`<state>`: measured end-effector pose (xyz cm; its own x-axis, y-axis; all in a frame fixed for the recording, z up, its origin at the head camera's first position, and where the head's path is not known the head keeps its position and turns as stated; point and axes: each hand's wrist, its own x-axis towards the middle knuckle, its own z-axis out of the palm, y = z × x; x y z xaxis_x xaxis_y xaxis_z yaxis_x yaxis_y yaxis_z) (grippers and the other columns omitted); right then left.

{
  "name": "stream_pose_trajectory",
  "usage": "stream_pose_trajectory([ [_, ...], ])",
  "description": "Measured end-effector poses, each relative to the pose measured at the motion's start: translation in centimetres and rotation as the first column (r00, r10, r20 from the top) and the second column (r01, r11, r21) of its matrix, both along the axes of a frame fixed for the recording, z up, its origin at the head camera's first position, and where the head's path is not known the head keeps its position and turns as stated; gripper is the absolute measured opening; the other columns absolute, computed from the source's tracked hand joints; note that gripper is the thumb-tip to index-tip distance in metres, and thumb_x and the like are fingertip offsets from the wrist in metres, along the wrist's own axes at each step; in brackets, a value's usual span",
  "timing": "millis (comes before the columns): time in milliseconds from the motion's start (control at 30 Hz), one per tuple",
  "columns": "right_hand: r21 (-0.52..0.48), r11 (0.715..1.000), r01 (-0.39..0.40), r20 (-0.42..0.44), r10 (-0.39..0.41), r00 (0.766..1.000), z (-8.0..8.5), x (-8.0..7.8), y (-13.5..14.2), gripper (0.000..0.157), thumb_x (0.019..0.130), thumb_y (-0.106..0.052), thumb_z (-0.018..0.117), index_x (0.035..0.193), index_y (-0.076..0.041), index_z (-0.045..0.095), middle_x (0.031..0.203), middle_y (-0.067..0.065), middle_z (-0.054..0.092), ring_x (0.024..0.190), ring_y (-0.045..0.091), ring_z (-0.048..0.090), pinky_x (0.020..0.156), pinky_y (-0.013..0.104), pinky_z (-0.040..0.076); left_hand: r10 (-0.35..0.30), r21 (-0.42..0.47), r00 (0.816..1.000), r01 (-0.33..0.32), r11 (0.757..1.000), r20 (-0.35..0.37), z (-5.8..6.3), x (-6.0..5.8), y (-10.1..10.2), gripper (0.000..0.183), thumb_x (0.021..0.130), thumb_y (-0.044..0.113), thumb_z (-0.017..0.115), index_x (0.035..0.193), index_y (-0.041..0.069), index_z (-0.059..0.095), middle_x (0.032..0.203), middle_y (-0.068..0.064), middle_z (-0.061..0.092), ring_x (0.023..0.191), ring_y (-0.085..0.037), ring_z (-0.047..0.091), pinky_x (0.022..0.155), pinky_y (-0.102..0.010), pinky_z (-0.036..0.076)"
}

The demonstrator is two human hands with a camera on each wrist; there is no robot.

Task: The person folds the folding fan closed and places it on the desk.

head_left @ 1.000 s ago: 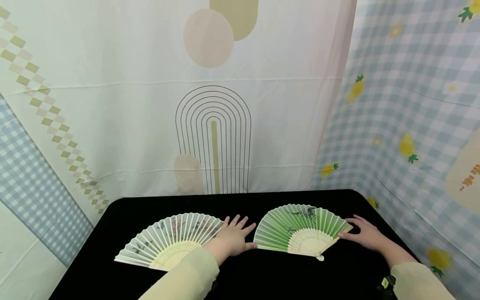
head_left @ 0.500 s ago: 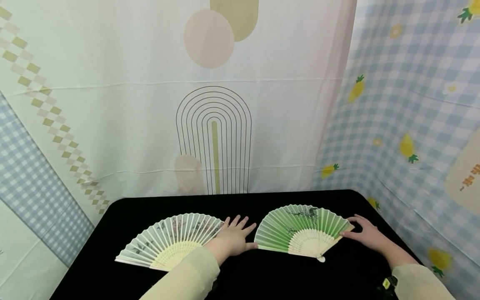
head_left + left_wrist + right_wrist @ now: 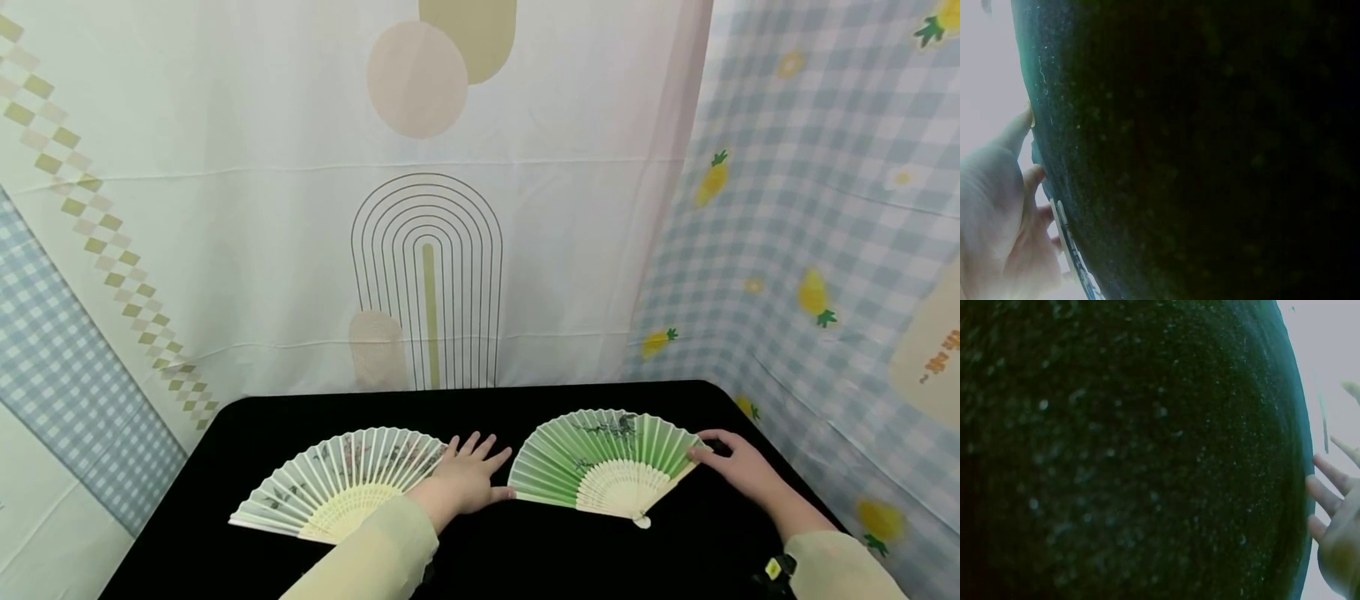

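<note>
In the head view, a green folding fan with pale ribs and a dark floral print lies spread on the black table. My right hand pinches its right outer rib between thumb and forefinger. My left hand lies with fingers spread, its thumb touching the green fan's left end. Those left fingers rest at the right end of a white folding fan, also spread, printed with flowers; my forearm covers part of it. Both the left hand and right hand show at the edges of their wrist views.
The black tabletop has rounded far corners. Behind it hangs a white curtain with an arch print. A blue checked cloth with pineapples hangs on the right.
My right hand has shifted slightly to the right and away from me, drawing the green fan's right edge a little wider. The left hand and white fan have stayed still.
</note>
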<state>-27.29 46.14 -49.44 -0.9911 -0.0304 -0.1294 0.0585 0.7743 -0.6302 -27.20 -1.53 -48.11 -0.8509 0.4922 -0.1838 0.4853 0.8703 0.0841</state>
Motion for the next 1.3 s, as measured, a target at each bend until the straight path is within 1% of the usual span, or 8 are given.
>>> stream_pose_trajectory([
  [100,-0.017,1.0,0.022,-0.035,-0.023,0.999,0.1,0.2,-0.2,0.067,0.1,-0.051,0.054,0.139,0.002,0.048,0.13,0.027,0.053,0.108,0.037,0.057,0.079,0.047,0.053,-0.003,0.004,1.0,0.003,1.0,0.002,0.0,0.0,0.0,0.074,0.093,0.071,0.042,0.156,0.035,0.03,0.163,0.001,0.024,0.15,-0.027,0.017,0.121,-0.052,0.017],
  [200,-0.074,0.997,0.036,-0.041,-0.039,0.998,0.3,0.4,-0.4,0.064,0.1,-0.049,0.054,0.139,0.002,0.049,0.118,0.016,0.06,0.095,0.022,0.058,0.072,0.037,0.052,-0.003,0.008,1.0,0.003,1.0,0.01,0.0,-0.1,0.0,0.074,0.093,0.071,0.043,0.156,0.035,0.03,0.163,0.001,0.024,0.15,-0.027,0.017,0.12,-0.052,0.017],
  [300,-0.185,0.981,0.065,-0.011,-0.068,0.998,0.6,0.5,-0.7,0.066,0.1,-0.048,0.055,0.141,0.003,0.046,0.114,0.01,0.061,0.09,0.018,0.058,0.069,0.035,0.053,-0.002,0.017,1.0,0.002,1.0,0.02,0.1,-0.1,0.0,0.074,0.093,0.071,0.043,0.156,0.034,0.031,0.163,0.001,0.024,0.15,-0.027,0.017,0.121,-0.053,0.016],
  [533,-0.503,0.862,0.072,0.071,-0.042,0.997,1.1,0.5,-0.5,0.064,0.104,-0.037,0.054,0.149,0.002,0.03,0.111,-0.004,0.061,0.094,0.014,0.063,0.076,0.036,0.057,0.0,0.028,1.0,-0.001,1.0,0.03,0.1,-0.2,0.0,0.074,0.093,0.071,0.044,0.156,0.035,0.031,0.163,0.001,0.023,0.15,-0.027,0.017,0.121,-0.052,0.016],
  [800,-0.67,0.741,0.038,0.117,0.054,0.992,1.1,0.5,0.1,0.043,0.106,-0.025,0.05,0.145,-0.02,0.032,0.115,-0.012,0.059,0.103,0.01,0.065,0.089,0.036,0.057,0.006,0.033,1.0,-0.007,0.999,0.025,-0.1,-0.1,0.0,0.074,0.093,0.07,0.045,0.156,0.034,0.032,0.163,0.0,0.024,0.15,-0.028,0.017,0.12,-0.053,0.016],
  [1000,-0.683,0.73,-0.001,0.141,0.133,0.981,0.9,0.1,0.0,0.058,0.107,-0.023,0.049,0.155,-0.014,0.018,0.119,-0.013,0.06,0.108,0.012,0.064,0.092,0.038,0.055,0.001,0.037,1.0,-0.002,0.999,0.027,0.0,-0.1,0.0,0.074,0.093,0.069,0.045,0.156,0.033,0.032,0.163,-0.001,0.024,0.15,-0.028,0.017,0.12,-0.053,0.016],
  [1167,-0.667,0.745,-0.007,0.111,0.108,0.988,0.8,0.1,-0.5,0.071,0.104,-0.019,0.054,0.157,-0.003,0.008,0.118,-0.012,0.062,0.106,0.014,0.066,0.091,0.038,0.056,0.003,0.036,0.999,-0.004,0.999,0.032,0.0,-0.1,0.0,0.074,0.093,0.069,0.045,0.156,0.033,0.031,0.163,0.0,0.023,0.15,-0.028,0.016,0.121,-0.053,0.015],
  [1300,-0.694,0.72,0.021,0.105,0.072,0.992,0.9,0.1,-0.8,0.067,0.104,-0.017,0.055,0.155,-0.004,0.014,0.115,-0.009,0.065,0.103,0.016,0.068,0.089,0.037,0.057,0.004,0.035,1.0,-0.005,0.999,0.03,0.0,-0.1,0.1,0.074,0.093,0.07,0.045,0.156,0.034,0.032,0.163,0.0,0.024,0.15,-0.028,0.016,0.121,-0.053,0.015],
])
